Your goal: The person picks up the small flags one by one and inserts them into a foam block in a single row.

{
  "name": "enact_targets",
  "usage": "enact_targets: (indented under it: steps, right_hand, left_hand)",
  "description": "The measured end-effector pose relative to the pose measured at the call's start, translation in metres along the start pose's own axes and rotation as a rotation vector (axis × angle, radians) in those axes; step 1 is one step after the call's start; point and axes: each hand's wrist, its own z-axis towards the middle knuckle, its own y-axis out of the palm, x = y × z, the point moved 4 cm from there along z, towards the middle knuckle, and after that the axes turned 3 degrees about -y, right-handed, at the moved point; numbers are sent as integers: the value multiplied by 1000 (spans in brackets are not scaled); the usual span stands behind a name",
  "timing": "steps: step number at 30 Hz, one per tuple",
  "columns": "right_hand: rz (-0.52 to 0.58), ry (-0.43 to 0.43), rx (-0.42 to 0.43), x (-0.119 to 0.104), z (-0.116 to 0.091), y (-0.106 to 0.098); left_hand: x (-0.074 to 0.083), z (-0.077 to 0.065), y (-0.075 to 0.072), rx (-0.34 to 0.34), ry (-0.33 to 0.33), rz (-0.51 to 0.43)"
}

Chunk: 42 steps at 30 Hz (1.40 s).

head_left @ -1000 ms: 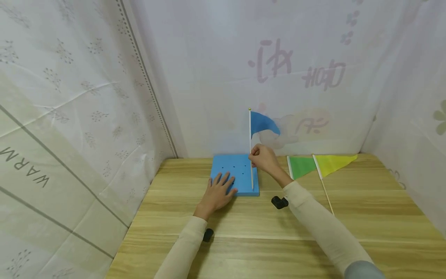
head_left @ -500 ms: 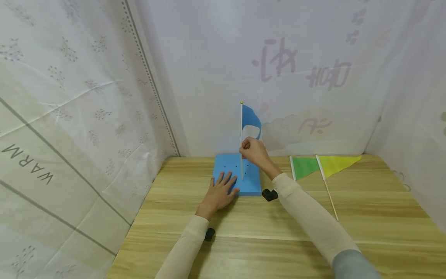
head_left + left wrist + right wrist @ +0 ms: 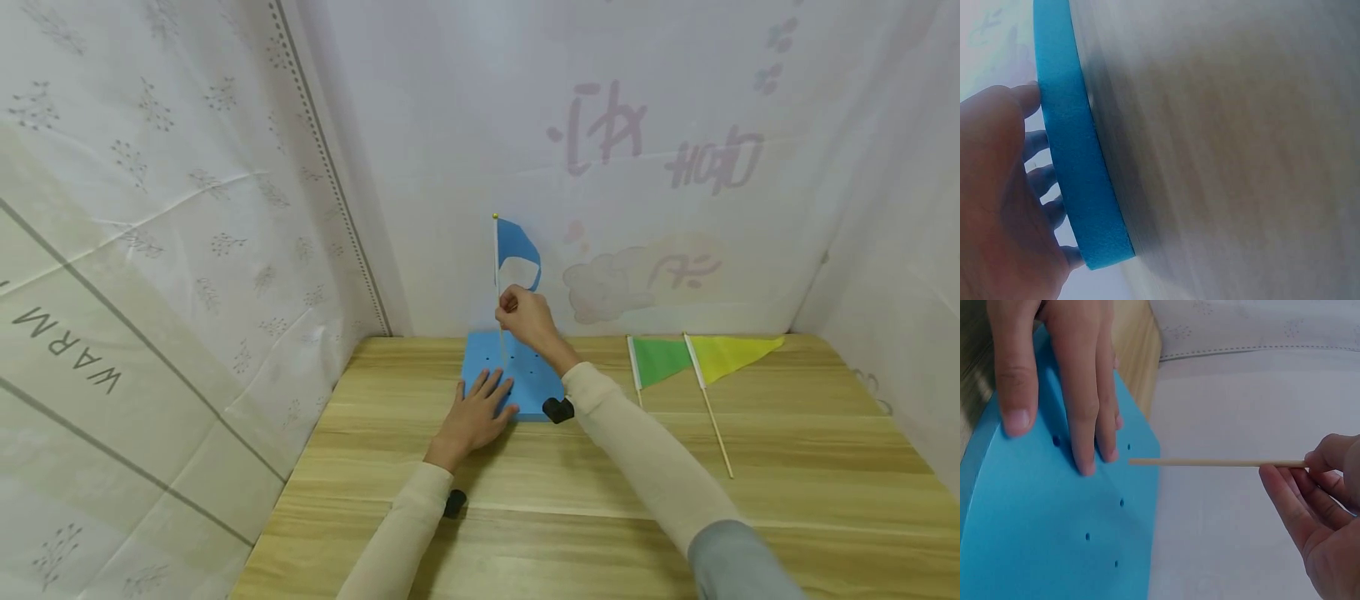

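My right hand (image 3: 527, 320) pinches the thin wooden stick of a small blue flag (image 3: 516, 242), which stands nearly upright with a gold bead on top. In the right wrist view the bare lower end of the stick (image 3: 1210, 462) points at the blue foam board (image 3: 1035, 519), close over its surface near several small holes. My left hand (image 3: 471, 419) lies with spread, straight fingers on the board's left front part. From the left wrist view, the board's thick front edge (image 3: 1075, 144) shows beside the left hand (image 3: 997, 187), its fingertips on the top face.
To the right, a green flag (image 3: 660, 361) and a yellow flag (image 3: 731, 358) lie flat on the wooden table (image 3: 562, 517), sticks toward me. Patterned white cloth (image 3: 420, 167) hangs behind the table and along both sides.
My right hand has carried the blue flag leftward and back, from the board's right front corner to above its back left holes. The left hand stays in place on the board.
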Motion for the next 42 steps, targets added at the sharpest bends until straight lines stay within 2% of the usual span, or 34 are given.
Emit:
enact_targets:
  steps: [9, 19, 32, 42]
  right_hand:
    - [-36, -35, 11, -6, 7, 19]
    - [-86, -98, 20, -2, 8, 33]
    - [-94, -87, 30, 5, 8, 39]
    - [-99, -91, 48, 8, 8, 41]
  left_hand:
    - [2, 0, 1, -7, -3, 5]
    - [5, 0, -1, 2, 12, -3]
    - [1, 1, 2, 7, 8, -20]
    - [-3, 2, 5, -6, 19, 10]
